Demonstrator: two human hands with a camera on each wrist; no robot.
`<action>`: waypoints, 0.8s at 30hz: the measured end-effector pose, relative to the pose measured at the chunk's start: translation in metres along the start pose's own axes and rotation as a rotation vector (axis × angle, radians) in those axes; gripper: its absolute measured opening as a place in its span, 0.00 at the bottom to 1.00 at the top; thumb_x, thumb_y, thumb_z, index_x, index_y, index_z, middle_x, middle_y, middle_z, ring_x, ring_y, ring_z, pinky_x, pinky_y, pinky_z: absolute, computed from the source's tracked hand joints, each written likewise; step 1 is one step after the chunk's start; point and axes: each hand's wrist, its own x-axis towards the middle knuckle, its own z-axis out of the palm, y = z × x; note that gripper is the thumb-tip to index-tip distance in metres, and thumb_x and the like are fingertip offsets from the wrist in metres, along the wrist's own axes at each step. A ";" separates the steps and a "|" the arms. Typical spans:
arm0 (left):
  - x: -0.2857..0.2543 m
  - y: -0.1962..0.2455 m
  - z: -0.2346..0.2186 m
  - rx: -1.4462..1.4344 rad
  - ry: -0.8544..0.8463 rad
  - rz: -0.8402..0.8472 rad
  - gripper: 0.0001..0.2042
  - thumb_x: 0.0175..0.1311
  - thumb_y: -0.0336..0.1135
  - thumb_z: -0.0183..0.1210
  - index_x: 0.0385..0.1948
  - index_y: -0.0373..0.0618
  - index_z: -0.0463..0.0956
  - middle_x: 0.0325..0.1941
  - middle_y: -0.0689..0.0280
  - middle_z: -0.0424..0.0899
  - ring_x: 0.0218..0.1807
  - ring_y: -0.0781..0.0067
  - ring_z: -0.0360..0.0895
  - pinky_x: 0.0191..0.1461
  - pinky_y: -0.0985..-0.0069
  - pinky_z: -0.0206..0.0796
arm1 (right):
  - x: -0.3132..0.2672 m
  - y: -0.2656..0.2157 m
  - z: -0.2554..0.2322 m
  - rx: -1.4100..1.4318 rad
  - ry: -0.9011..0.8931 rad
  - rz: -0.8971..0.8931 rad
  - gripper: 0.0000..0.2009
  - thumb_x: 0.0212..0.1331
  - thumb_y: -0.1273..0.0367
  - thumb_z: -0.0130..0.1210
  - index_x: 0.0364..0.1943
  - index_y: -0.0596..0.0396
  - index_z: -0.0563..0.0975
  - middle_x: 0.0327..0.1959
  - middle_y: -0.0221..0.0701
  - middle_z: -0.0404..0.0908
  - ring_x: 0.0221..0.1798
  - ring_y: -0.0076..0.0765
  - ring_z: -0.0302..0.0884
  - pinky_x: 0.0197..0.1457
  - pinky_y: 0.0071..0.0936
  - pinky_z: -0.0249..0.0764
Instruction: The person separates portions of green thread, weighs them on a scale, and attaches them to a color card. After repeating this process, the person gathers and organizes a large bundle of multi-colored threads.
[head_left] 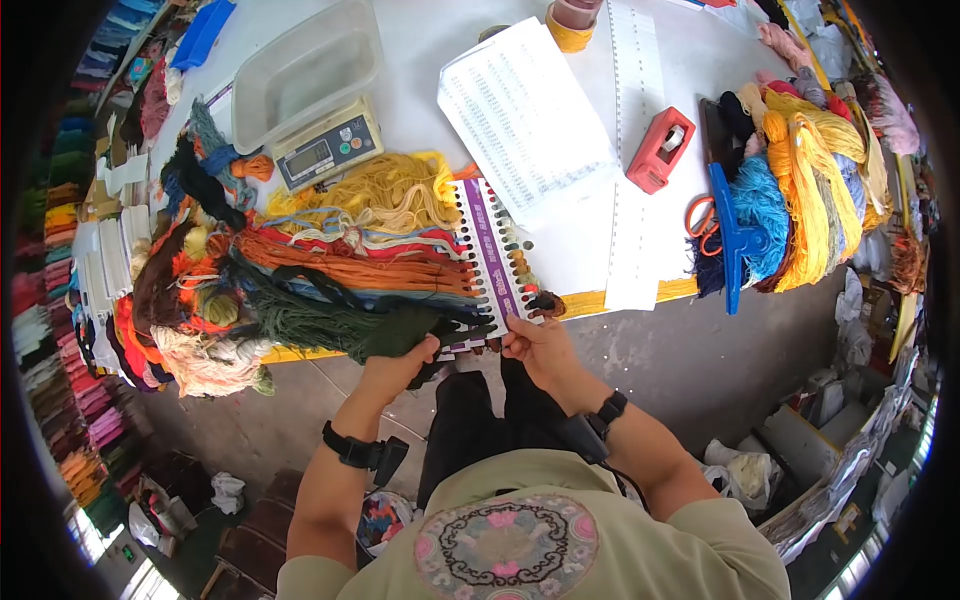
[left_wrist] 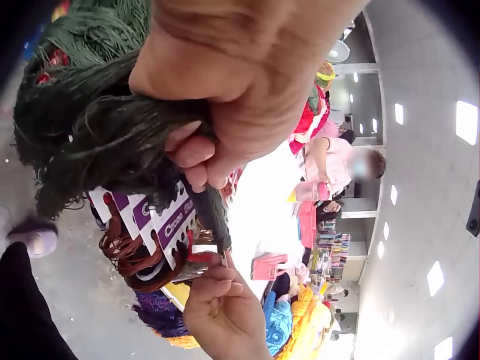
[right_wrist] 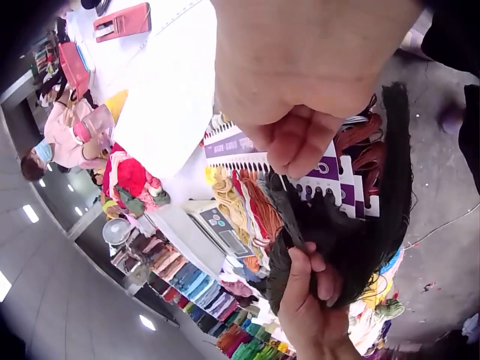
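My left hand (head_left: 400,362) grips a thick bundle of dark green thread (head_left: 300,318) at the table's front edge. In the left wrist view, a narrow twist of this thread (left_wrist: 216,219) runs from the left fingers to my right hand (left_wrist: 225,311). There the right thumb and fingertips pinch its end. Under the hands lies a white and purple thread card (head_left: 487,245) with holes along both sides and thread tied in them. Further cards (right_wrist: 346,184) show stacked beneath it in the right wrist view, with brown thread (right_wrist: 360,135) looped through their edge.
Orange, red and yellow skeins (head_left: 350,262) lie left of the card. Behind them stand a scale (head_left: 328,145) and a clear plastic tub (head_left: 310,75). Printed sheets (head_left: 525,120), a red tape dispenser (head_left: 660,150), orange-handled scissors (head_left: 702,225) and a blue rack (head_left: 735,240) with skeins are rightward.
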 end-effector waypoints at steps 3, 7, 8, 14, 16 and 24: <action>-0.001 0.013 0.002 -0.176 0.017 -0.148 0.05 0.59 0.34 0.61 0.28 0.43 0.77 0.19 0.72 0.74 0.16 0.85 0.62 0.18 0.85 0.48 | 0.002 0.000 -0.001 0.001 -0.037 0.021 0.08 0.61 0.70 0.57 0.26 0.58 0.77 0.20 0.31 0.80 0.20 0.26 0.78 0.28 0.22 0.78; -0.002 0.005 -0.007 -0.191 -0.153 -0.107 0.07 0.61 0.38 0.60 0.31 0.45 0.80 0.20 0.72 0.76 0.17 0.86 0.63 0.19 0.85 0.50 | 0.008 0.002 -0.007 -0.024 -0.051 -0.008 0.09 0.60 0.68 0.57 0.27 0.58 0.78 0.22 0.32 0.80 0.22 0.27 0.78 0.30 0.23 0.79; -0.006 0.009 -0.010 -0.220 -0.074 -0.133 0.09 0.63 0.40 0.58 0.33 0.45 0.81 0.21 0.71 0.77 0.17 0.86 0.64 0.19 0.86 0.49 | 0.010 0.004 -0.008 -0.043 -0.064 0.017 0.09 0.61 0.67 0.57 0.30 0.59 0.78 0.23 0.33 0.81 0.23 0.27 0.78 0.29 0.23 0.78; -0.061 0.019 -0.065 -0.315 0.067 0.023 0.20 0.68 0.49 0.51 0.43 0.38 0.76 0.26 0.63 0.81 0.12 0.83 0.64 0.15 0.86 0.45 | -0.019 -0.019 -0.013 -0.289 -0.086 0.248 0.11 0.62 0.61 0.56 0.29 0.53 0.75 0.27 0.28 0.80 0.23 0.20 0.75 0.31 0.21 0.78; -0.091 0.011 -0.089 -0.619 -0.019 0.160 0.22 0.69 0.51 0.48 0.41 0.36 0.74 0.24 0.63 0.79 0.10 0.84 0.60 0.14 0.86 0.45 | -0.036 -0.017 -0.003 -0.591 -0.148 0.280 0.08 0.61 0.63 0.57 0.31 0.51 0.74 0.24 0.26 0.79 0.21 0.18 0.73 0.29 0.18 0.76; -0.205 0.050 -0.082 -0.545 -0.414 0.120 0.39 0.57 0.75 0.37 0.35 0.39 0.74 0.13 0.71 0.68 0.09 0.87 0.55 0.13 0.87 0.44 | -0.117 0.025 0.190 -1.215 -0.950 -1.086 0.31 0.47 0.69 0.64 0.59 0.50 0.67 0.49 0.31 0.73 0.59 0.33 0.66 0.55 0.33 0.68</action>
